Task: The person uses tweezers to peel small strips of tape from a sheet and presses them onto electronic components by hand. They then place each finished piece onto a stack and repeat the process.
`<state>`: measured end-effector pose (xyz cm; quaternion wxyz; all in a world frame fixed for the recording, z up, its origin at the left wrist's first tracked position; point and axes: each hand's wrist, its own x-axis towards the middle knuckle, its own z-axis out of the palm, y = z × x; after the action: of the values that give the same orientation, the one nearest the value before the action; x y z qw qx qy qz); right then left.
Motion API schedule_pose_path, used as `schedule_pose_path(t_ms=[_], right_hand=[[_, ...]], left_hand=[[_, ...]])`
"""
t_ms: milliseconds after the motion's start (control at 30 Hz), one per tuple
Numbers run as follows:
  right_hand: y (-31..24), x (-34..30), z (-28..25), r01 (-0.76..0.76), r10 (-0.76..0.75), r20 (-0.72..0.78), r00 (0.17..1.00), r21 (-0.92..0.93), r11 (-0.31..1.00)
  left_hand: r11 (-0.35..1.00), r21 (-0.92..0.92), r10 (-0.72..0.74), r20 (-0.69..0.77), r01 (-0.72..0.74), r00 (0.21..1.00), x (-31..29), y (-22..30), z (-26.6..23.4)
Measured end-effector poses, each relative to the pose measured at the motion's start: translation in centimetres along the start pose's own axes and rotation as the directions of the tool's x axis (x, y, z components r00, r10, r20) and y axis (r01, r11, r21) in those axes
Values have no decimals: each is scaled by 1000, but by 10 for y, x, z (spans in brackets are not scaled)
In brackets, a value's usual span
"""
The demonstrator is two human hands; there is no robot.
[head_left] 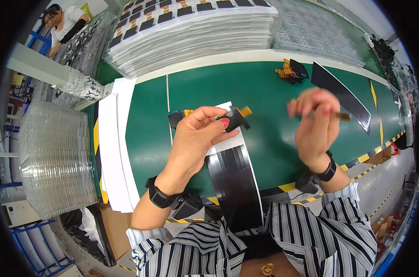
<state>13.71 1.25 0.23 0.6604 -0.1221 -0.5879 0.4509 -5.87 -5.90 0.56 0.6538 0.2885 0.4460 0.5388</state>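
My left hand [191, 141] is over the middle of the green table, its thumb and fingers pinching a small black display panel [233, 121] with an orange flex cable at one end. Behind those fingers another black piece [176, 119] with a bit of orange shows. Below the hand, a white-edged sheet with black strips [232, 173] reaches to the table's front edge. My right hand [318, 127] is raised to the right, apart from the panel and blurred. Its fingers are curled together, with a thin brownish item [342, 116] sticking out that I cannot make out.
A pile of orange flex cables and black panels [291, 71] lies far right, beside a black striped sheet [341, 94]. White sheets [115, 143] line the left side. Stacked clear trays [195, 41] stand at the back, more [57, 157] at left. A co-worker [66, 25] sits far left.
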Motion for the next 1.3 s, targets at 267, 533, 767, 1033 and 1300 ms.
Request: schedule_pose_path(t_ms=[267,533,767,1033,1300], right_hand=[[-11,-11,16,-97,245,195,950,-561,822],[-10,-10,9,-101,252,191,949,-574,812],[-11,-7,9,-134,278,175,945,-566,813],[-17,-6,3,-52,250,263,932,-585,810],[-12,-5,-12,9,219,327,919,-575,818]], left_hand=[[968,-242,52,-35,-59,998,3,-10,33],[976,-202,83,24,-76,996,5,-15,37],[781,439,513,-45,-445,857,1,-11,43],[535,698,564,125,-476,816,3,-10,41],[947,208,260,-44,-246,965,10,-18,57]])
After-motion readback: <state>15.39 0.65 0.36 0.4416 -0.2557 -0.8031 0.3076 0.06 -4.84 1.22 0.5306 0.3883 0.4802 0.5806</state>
